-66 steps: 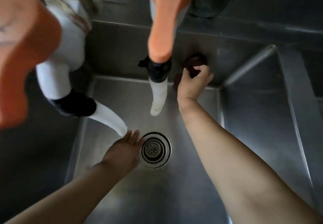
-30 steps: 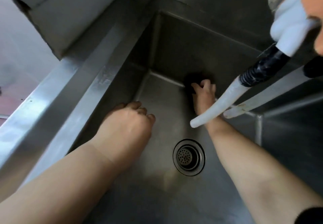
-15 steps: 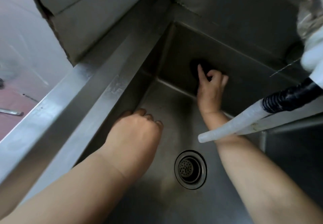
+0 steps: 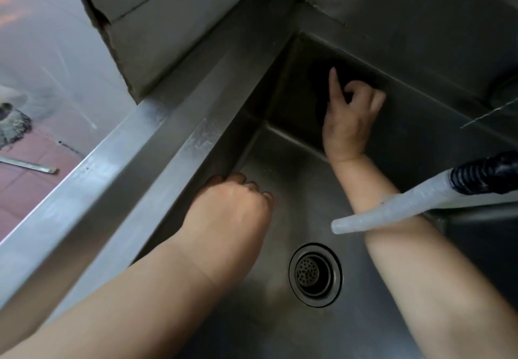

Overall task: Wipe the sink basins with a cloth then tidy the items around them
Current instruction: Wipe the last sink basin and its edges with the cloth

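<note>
My right hand (image 4: 347, 117) has its grip on the cloth (image 4: 322, 78): index finger stretched up flat over it, the other fingers curled round its edge, palm pressing it against the back wall of the sink basin (image 4: 280, 190), high up and close to the far left corner. My left hand (image 4: 232, 210) holds nothing; its fingers bend loosely, tips resting on the basin floor where it meets the left wall, so I'd say it is only bracing me.

The cloth lies under and just beyond my right fingers, towards that corner, so I judge the next stroke turns on the corner seam just left of it. The right hand is the nearer by far; the left is well down on the floor. The cloth looks dark, almost black, bunched and soft, and hard to tell from the shadowed steel, so I cannot make out its full outline.

A pale hose nozzle (image 4: 392, 210) hangs across my right forearm, pointing towards the drain (image 4: 315, 274), which sits between my two arms.
</note>
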The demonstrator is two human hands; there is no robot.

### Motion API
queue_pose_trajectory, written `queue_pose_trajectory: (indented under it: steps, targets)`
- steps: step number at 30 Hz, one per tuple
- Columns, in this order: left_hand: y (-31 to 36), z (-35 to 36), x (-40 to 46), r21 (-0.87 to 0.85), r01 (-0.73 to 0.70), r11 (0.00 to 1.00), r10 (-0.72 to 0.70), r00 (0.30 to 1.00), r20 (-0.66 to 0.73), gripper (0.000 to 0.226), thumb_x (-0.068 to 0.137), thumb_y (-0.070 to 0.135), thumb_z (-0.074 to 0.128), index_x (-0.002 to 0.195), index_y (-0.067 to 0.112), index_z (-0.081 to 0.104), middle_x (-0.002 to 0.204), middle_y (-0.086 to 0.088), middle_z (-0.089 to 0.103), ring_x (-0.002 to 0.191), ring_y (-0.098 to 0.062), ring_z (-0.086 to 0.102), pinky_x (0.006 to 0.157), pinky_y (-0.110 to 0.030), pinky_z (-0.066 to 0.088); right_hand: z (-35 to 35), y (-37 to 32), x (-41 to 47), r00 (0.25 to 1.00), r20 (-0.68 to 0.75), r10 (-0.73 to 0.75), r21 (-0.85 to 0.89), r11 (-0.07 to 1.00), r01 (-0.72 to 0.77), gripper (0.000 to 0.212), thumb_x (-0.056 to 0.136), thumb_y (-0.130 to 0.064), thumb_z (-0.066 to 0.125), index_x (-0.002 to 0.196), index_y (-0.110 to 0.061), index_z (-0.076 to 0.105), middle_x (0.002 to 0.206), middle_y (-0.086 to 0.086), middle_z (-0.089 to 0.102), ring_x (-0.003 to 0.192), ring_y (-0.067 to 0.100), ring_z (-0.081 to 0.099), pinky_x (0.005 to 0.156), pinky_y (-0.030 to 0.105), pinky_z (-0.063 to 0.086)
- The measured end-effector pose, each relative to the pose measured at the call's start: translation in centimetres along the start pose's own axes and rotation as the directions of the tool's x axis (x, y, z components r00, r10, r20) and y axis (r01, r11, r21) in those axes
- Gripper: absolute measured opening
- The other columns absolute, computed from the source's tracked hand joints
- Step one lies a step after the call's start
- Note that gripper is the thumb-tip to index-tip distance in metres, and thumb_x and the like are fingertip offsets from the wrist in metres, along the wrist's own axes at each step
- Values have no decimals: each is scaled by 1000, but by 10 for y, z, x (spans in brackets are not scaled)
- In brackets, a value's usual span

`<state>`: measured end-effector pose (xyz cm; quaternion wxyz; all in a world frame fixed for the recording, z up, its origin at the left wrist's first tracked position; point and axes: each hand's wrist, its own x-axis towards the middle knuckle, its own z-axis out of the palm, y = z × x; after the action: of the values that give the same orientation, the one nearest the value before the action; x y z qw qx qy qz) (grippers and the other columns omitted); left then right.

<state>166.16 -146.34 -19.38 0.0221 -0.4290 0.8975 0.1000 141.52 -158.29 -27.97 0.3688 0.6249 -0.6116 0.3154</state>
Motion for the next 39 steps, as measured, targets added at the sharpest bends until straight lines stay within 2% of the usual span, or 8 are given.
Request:
queue_pose_trajectory:
  steps: [7,17,21,25,28,33,36,39]
  targets:
    - [0,-5,1,-12,5,1000,-4,1000,27,19,91,23,47,110,23,53,107,1,56,105,-22,50,78,-30,36,8,-15,-83,851,522,-49,37,999,35,66,63,10,70,126,-8,59,90,20,57,71,36,52,66,35,46]
    - [1,-4,-1,-39,58,998,-54,993,101,12,91,20,50,100,23,57,97,1,59,93,-21,55,73,-29,40,17,-42,2,989,86,119,112,985,-128,52,79,1,52,126,-19,59,94,14,59,83,24,35,73,33,44]
    - [2,-4,-2,-18,61,998,-58,989,137,4,90,21,49,92,24,52,92,2,57,90,-21,54,66,-29,33,26,-48,-37,940,340,34,14,999,-41,55,76,-3,52,127,-23,58,94,13,60,79,31,48,68,35,45]
    - [2,2,-1,-26,72,997,-67,983,168,12,92,20,49,101,21,57,86,2,56,80,-20,54,55,-26,34,28,-58,-81,707,690,155,-4,978,-211,56,85,-20,26,131,-30,54,110,16,55,93,38,49,76,38,37]
    - [4,0,0,-12,66,998,-62,978,201,12,94,20,47,100,22,57,81,3,51,74,-19,47,49,-21,21,32,-58,-77,602,780,173,-45,974,-222,54,88,-15,40,138,-37,43,123,10,46,104,34,41,81,34,30]
    - [3,-3,1,44,73,996,-81,976,202,16,95,21,45,105,21,57,81,2,49,81,-22,54,61,-27,31,2,-81,-94,630,775,40,180,942,-281,41,89,-29,38,122,-28,63,93,14,57,85,35,51,71,32,30]
    - [7,-1,2,64,101,993,-113,967,229,25,101,22,37,120,19,53,104,-2,58,100,-21,58,69,-25,28,-48,-111,-119,616,784,-68,321,895,-309,32,82,-22,67,112,-29,60,85,13,55,77,34,52,69,32,32]
    - [9,-1,0,107,137,985,-155,969,191,26,96,20,38,116,18,55,95,-2,55,83,-19,50,69,-27,28,-106,-134,-136,620,781,-73,442,766,-466,28,73,-6,69,96,-15,54,87,12,57,76,36,52,65,38,43]
